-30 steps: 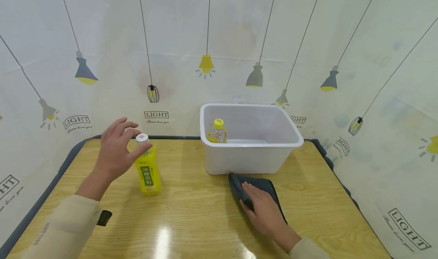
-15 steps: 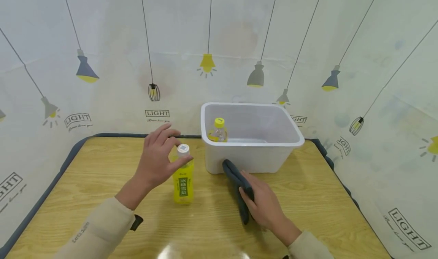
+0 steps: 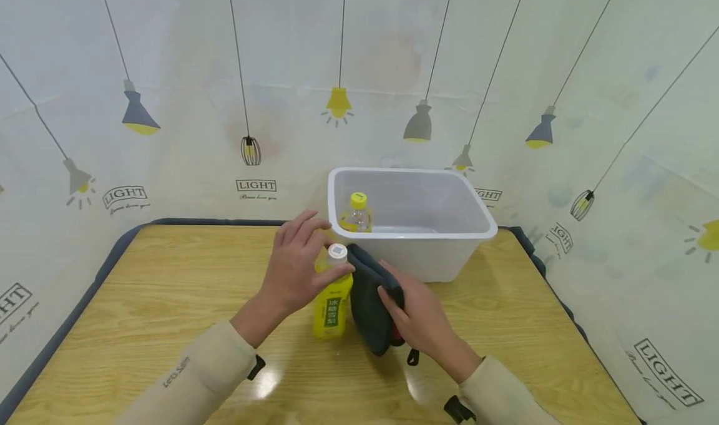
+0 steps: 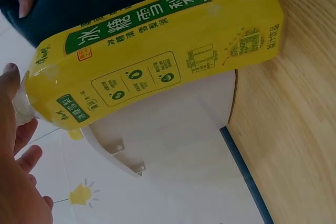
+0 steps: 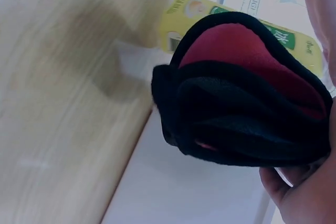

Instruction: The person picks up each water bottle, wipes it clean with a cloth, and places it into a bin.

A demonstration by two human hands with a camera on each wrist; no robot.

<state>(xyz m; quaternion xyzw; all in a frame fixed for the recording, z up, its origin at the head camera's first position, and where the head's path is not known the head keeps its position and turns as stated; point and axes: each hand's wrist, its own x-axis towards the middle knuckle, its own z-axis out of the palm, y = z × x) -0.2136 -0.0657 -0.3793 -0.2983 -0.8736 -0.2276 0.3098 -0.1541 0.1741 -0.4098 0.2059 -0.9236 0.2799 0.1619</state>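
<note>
My left hand pinches a yellow drink bottle near its white cap, thumb on one side and fingers on the other. The bottle stands nearly upright, its green label panel with white characters showing in the left wrist view. Whether its base touches the table I cannot tell. My right hand grips a dark blue fabric pouch with thumb and fingers. In the right wrist view, the pouch's mouth gapes and shows a red lining. A small black loop hangs below it. Bottle and pouch are side by side.
Behind the hands stands a white plastic bin on the wooden table. Inside, at its left end, is a clear bottle with a yellow cap. A lamp-patterned wall sheet surrounds the table.
My left hand has carried the yellow bottle rightward, up beside the pouch. My right hand has lifted the pouch from lying on the table and turned it upright, toward the left.
</note>
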